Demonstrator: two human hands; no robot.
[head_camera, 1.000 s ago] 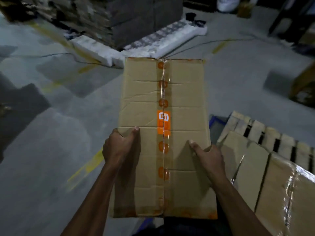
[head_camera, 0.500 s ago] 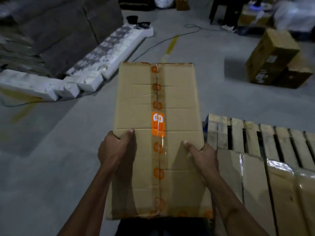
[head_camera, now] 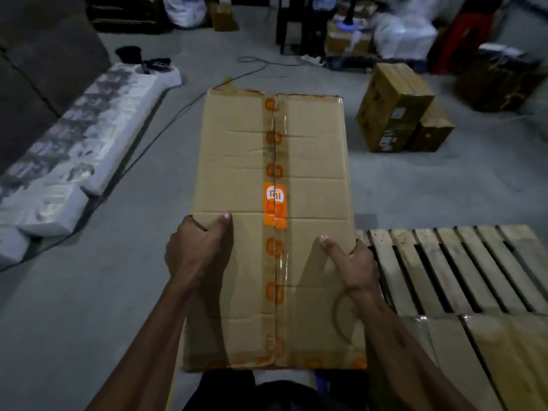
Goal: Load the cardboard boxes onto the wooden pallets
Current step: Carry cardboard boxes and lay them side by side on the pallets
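Observation:
I hold a long cardboard box (head_camera: 314, 161) flat in front of me, its top sealed with clear tape and orange logo marks down the middle. My left hand (head_camera: 195, 250) grips its left edge, thumb on top. My right hand (head_camera: 353, 262) grips the right edge the same way. A wooden pallet (head_camera: 462, 268) lies on the floor to the right of the box. Taped cardboard boxes (head_camera: 504, 351) lie on the pallet's near part.
Two brown boxes (head_camera: 397, 111) stand on the concrete floor at the far right. White foam blocks (head_camera: 89, 143) run along the left beside a dark stack. A cable (head_camera: 178, 114) crosses the floor ahead. Bags and clutter line the back.
My view has swung to the right with the box still in both hands. The pallet's slats and the far boxes have come into view; the foam blocks have slid to the left.

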